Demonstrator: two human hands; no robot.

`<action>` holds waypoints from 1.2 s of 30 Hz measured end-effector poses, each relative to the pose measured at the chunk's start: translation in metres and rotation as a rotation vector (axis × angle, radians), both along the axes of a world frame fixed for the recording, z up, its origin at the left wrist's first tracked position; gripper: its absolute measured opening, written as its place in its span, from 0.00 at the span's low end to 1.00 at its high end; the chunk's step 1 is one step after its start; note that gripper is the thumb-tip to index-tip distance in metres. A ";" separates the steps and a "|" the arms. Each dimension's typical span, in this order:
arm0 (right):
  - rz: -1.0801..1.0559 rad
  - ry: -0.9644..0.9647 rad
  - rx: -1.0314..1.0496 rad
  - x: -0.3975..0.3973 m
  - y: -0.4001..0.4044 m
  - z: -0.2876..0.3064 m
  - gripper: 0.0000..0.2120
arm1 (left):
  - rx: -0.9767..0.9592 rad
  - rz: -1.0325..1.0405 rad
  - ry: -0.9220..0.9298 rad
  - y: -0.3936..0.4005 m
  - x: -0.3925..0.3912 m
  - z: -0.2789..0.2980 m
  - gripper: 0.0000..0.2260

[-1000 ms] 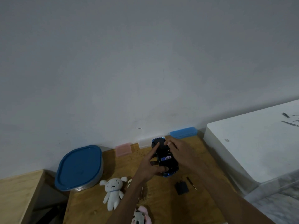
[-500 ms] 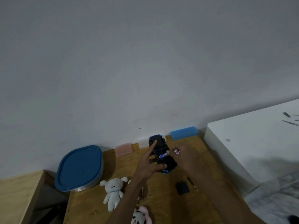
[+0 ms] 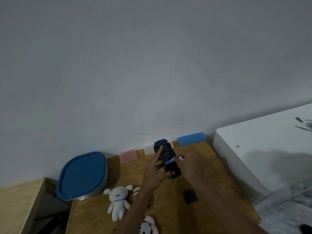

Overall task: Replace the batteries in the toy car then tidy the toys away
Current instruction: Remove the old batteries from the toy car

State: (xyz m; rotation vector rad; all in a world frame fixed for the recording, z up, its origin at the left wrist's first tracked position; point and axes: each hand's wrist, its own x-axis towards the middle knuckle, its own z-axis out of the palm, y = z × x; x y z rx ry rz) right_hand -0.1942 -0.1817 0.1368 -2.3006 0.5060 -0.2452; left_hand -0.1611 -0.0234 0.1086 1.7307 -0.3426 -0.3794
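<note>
Upturned blue-black plastic toy car (image 3: 166,159) held off wooden counter (image 3: 170,211), gripped by left hand (image 3: 156,174). Right hand (image 3: 190,168) pinching small cylindrical battery (image 3: 181,158) at car's 3 o'clock. Check polarity w/ remaining cell (image 3: 169,161), seat spring end first, press flat.

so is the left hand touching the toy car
Touching: the head view shows the left hand holding the upturned toy car, forefinger laid along its underside.

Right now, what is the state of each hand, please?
Left hand: grips the upturned toy car, index finger stretched along its underside.
Right hand: pinches a battery at the fingertips, beside the car's open compartment.
</note>
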 end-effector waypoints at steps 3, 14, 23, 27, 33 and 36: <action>-0.038 0.009 0.083 0.004 0.003 -0.004 0.05 | -0.001 0.017 0.000 -0.002 0.000 -0.004 0.47; -0.100 -0.087 0.375 0.006 -0.001 -0.020 0.03 | 0.027 0.002 -0.002 -0.001 0.006 -0.005 0.46; -0.035 -0.157 0.413 0.005 -0.003 -0.010 0.07 | 0.019 -0.014 0.011 -0.007 0.009 -0.001 0.44; -0.006 -0.166 0.456 0.009 0.002 -0.006 0.08 | 0.022 -0.019 -0.002 -0.011 0.008 -0.001 0.44; -0.102 -0.170 0.494 0.015 -0.004 0.010 0.07 | 0.003 -0.027 0.018 -0.010 0.010 0.002 0.44; -0.127 -0.163 0.479 0.014 -0.006 0.020 0.16 | -0.001 -0.027 0.037 -0.008 0.010 0.002 0.44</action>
